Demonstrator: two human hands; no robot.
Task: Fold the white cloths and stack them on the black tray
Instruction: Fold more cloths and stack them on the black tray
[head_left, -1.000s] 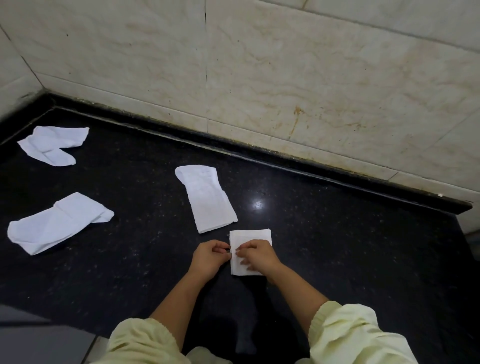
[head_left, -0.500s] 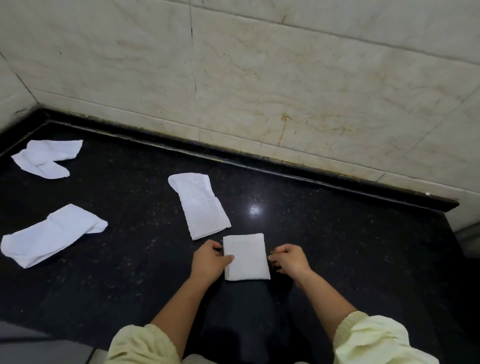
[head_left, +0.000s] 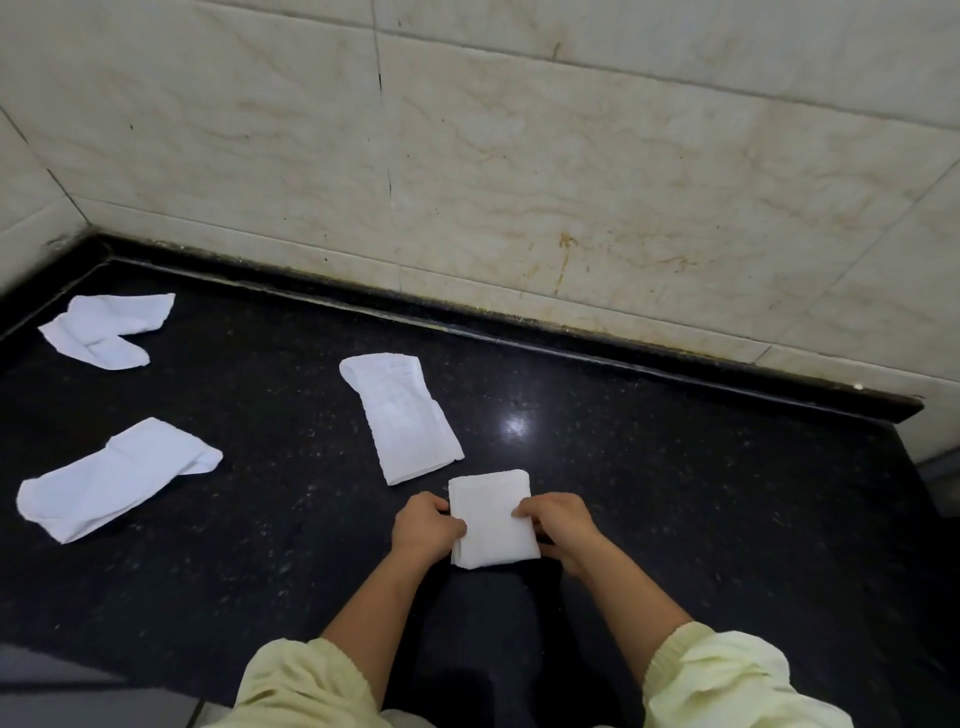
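Note:
A small folded white cloth (head_left: 491, 517) lies on the black stone counter (head_left: 675, 493) in front of me. My left hand (head_left: 425, 526) grips its left edge and my right hand (head_left: 561, 522) grips its right edge, fingers on top. Just beyond it lies a long half-folded white cloth (head_left: 402, 415). Two more loose white cloths lie at the left, one near the front (head_left: 114, 478) and one by the corner (head_left: 106, 330). No black tray is in view.
A beige tiled wall (head_left: 519, 182) rises behind the counter, and a side wall meets it at the far left corner. The counter's front edge runs at the lower left. My pale yellow sleeves (head_left: 727, 680) fill the bottom.
My right hand moved back in from beside the folded cloth and now holds its right edge. The left hand stays at the left edge. The camera view shifted slightly.

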